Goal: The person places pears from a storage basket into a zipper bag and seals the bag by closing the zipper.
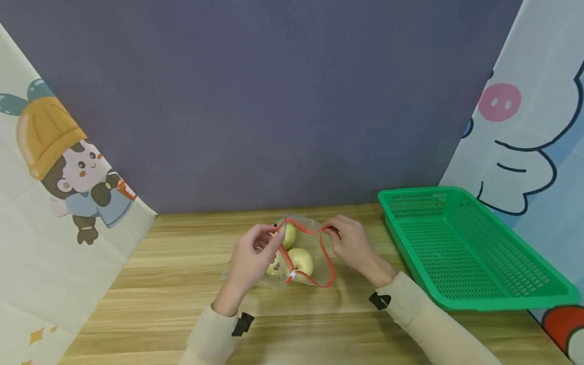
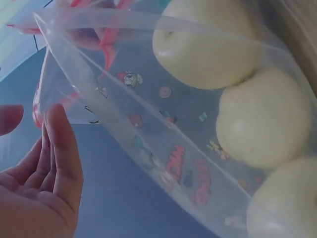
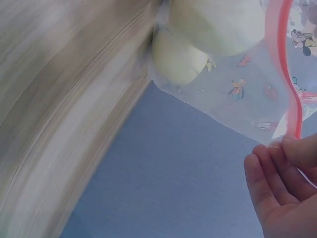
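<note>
A clear zip bag (image 1: pixel 315 246) with a red zip strip (image 1: pixel 332 269) and a white slider (image 1: pixel 292 274) stands with its mouth spread wide. Inside it lie three round, pale yellow apples (image 2: pixel 265 118), seen through the film in the left wrist view. Small cartoon figures and red lettering are printed on the plastic. My left hand (image 1: pixel 254 256) pinches the left side of the rim between thumb and forefinger. Opposite it, my right hand (image 1: pixel 352 244) grips the red edge at the right, thumb over curled fingers (image 3: pixel 277 183).
A green plastic basket (image 1: pixel 397 235) with slotted sides stands to the right on the wooden table (image 1: pixel 182 304). Behind the table rises a dark grey-blue panel (image 1: pixel 274 111). Cartoon-printed sheets hang at the left and right.
</note>
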`<state>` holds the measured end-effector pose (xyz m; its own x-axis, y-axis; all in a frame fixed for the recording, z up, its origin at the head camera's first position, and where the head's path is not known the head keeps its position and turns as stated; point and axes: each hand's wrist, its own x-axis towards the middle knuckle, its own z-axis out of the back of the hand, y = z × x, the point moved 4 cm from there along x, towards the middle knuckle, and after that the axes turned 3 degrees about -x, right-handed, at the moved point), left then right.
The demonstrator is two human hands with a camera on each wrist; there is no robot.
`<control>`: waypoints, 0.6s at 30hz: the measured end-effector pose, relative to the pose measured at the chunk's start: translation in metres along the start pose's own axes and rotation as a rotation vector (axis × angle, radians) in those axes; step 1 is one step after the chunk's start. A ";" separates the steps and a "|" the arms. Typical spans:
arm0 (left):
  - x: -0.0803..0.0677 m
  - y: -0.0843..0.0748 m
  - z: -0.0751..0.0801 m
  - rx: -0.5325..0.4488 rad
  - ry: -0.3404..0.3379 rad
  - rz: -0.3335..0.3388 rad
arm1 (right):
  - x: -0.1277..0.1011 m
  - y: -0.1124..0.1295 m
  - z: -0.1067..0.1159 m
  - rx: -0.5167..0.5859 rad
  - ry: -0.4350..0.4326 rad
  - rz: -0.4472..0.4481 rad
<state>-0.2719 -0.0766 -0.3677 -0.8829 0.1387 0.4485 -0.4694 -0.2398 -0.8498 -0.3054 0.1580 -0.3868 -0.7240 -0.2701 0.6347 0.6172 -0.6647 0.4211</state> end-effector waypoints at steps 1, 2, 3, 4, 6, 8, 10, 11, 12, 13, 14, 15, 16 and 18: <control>-0.003 -0.001 0.001 0.022 -0.013 -0.038 | 0.000 0.001 0.000 -0.001 0.001 -0.003; -0.005 -0.003 0.003 0.043 -0.023 -0.087 | 0.001 0.001 0.001 0.000 0.001 -0.006; -0.008 -0.004 0.003 0.063 -0.025 -0.144 | 0.001 0.001 0.001 0.003 0.000 -0.009; -0.010 -0.006 0.004 0.078 -0.018 -0.209 | 0.001 0.001 0.001 0.004 0.000 -0.014; -0.015 -0.008 0.004 0.102 0.017 -0.323 | 0.001 0.002 0.001 0.008 0.001 -0.022; -0.021 -0.009 0.002 0.121 0.075 -0.424 | 0.001 0.001 0.001 0.009 0.004 -0.031; -0.026 -0.009 -0.001 0.160 0.134 -0.485 | 0.001 0.001 0.001 0.011 0.005 -0.036; -0.028 -0.009 -0.002 0.187 0.156 -0.507 | 0.001 0.001 0.001 0.013 0.005 -0.038; -0.030 -0.009 -0.003 0.217 0.173 -0.527 | 0.001 0.001 0.000 0.013 0.004 -0.040; -0.032 -0.009 -0.004 0.247 0.187 -0.544 | 0.001 0.000 0.000 0.013 0.004 -0.043; -0.034 -0.009 -0.005 0.277 0.199 -0.555 | 0.001 0.000 0.000 0.015 0.004 -0.045; -0.035 -0.009 -0.006 0.307 0.205 -0.566 | 0.001 0.000 0.000 0.018 0.003 -0.048; -0.036 -0.009 -0.007 0.333 0.209 -0.573 | 0.001 0.000 0.000 0.022 0.000 -0.051; -0.036 -0.009 -0.009 0.377 0.209 -0.595 | 0.001 -0.001 0.000 0.026 -0.003 -0.057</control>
<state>-0.2356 -0.0711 -0.3788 -0.4745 0.5199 0.7103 -0.8738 -0.3756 -0.3089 -0.3067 0.1584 -0.3866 -0.7573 -0.2299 0.6113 0.5828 -0.6603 0.4737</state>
